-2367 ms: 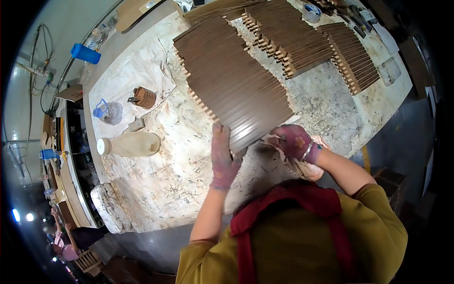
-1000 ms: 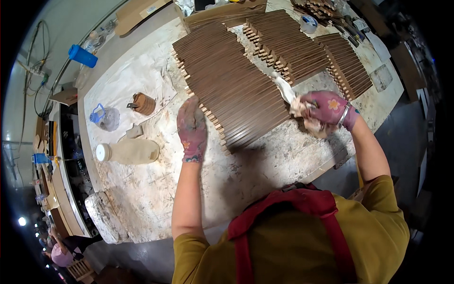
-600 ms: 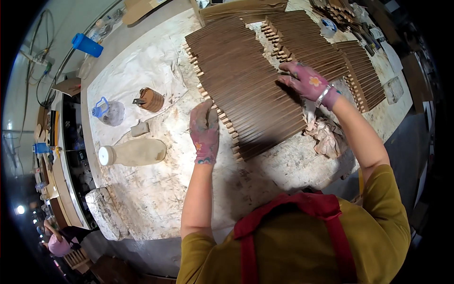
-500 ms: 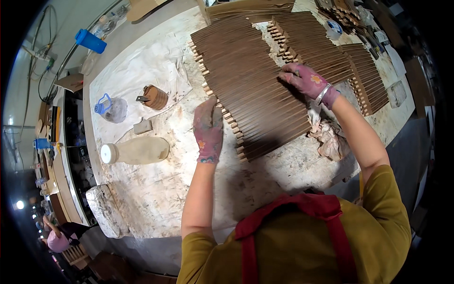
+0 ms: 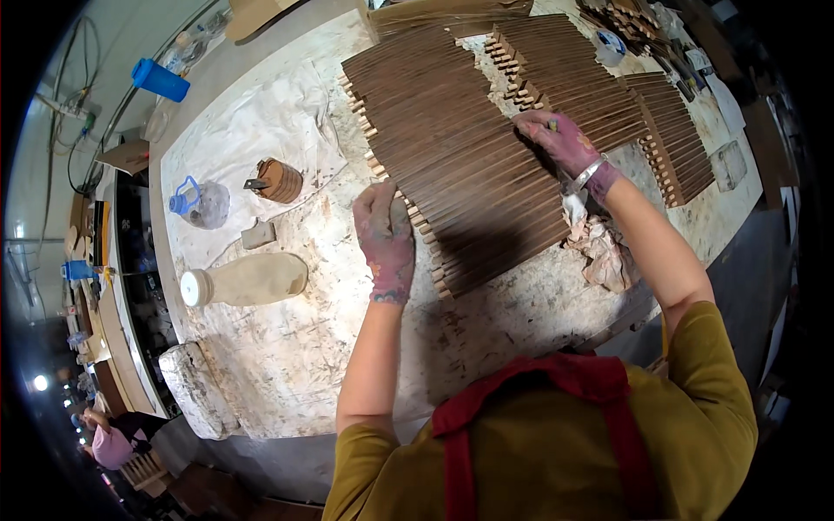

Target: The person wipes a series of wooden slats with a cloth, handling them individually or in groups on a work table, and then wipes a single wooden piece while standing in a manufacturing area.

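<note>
A big batch of brown wood slats (image 5: 460,156) lies side by side in the middle of the bench (image 5: 287,365). The left hand (image 5: 387,239) rests flat on the near left edge of the slats, fingers together, gripping nothing. The right hand (image 5: 565,143) presses down on the slats farther right; I cannot tell if its grip holds anything. Both hands wear stained gloves. A crumpled rag (image 5: 604,247) lies just beside the slats, under the right arm. More slats (image 5: 669,139) lie at the far right. The bench top is pale and full of stains. To the left sit a small brown pot (image 5: 280,180), a clear jug (image 5: 201,202) and a pale bottle (image 5: 248,280) on its side. A blue tube (image 5: 160,80) sits far left.
</note>
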The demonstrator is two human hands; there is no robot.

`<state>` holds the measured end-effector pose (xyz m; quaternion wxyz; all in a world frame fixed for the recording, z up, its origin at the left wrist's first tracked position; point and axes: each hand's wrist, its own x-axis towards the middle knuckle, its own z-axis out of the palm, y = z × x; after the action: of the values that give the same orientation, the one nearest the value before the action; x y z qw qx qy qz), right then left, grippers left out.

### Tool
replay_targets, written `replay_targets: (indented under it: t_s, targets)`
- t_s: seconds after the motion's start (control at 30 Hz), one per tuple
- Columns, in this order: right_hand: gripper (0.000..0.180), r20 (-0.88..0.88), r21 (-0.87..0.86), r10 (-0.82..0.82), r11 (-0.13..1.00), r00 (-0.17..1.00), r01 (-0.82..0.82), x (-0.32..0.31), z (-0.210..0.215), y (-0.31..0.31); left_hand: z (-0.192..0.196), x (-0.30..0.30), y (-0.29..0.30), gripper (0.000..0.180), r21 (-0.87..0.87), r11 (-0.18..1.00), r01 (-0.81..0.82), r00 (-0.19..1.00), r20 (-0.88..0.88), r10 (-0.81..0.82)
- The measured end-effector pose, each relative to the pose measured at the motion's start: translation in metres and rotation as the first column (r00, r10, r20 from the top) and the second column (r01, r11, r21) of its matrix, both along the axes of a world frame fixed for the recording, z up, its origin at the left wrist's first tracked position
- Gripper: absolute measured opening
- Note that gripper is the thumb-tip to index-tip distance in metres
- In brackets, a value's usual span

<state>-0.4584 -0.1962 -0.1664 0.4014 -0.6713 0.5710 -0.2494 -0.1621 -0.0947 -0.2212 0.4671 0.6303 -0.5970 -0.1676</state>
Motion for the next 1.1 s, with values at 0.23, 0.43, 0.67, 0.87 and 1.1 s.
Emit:
replay_targets:
  t_s: [0.23, 0.43, 0.67, 0.87, 1.1]
  targets:
    - [0.043, 0.075, -0.054, 0.031, 0.998, 0.997, -0.027, -0.008, -0.019, 0.002, -0.001, -0.005, -0.003, 0.028, -0.023, 1.0, -0.02, 1.0, -0.016, 0.019]
    - [0.044, 0.125, -0.048, 0.01, 0.999, 0.992, -0.004, -0.002, 0.001, 0.007, 0.005, -0.006, -0.001, 0.03, -0.054, 0.998, 0.016, 0.997, -0.077, -0.02]
    - [0.049, 0.285, -0.296, 0.029, 0.953, 0.958, 0.06, 0.013, 0.066, 0.036, 0.059, -0.019, 0.006, 0.026, -0.278, 0.96, 0.022, 0.936, -0.332, -0.118]
    - [0.063, 0.409, -0.147, -0.035, 0.984, 0.912, 0.104, -0.022, 0.113, 0.132, 0.109, -0.022, 0.081, 0.029, -0.033, 0.991, 0.128, 0.889, -0.439, -0.129]
    - [0.068, 0.301, 0.147, -0.165, 0.981, 0.939, 0.125, -0.059, 0.076, 0.234, 0.088, -0.034, 0.167, 0.018, 0.14, 0.974, 0.176, 0.976, -0.154, -0.154]
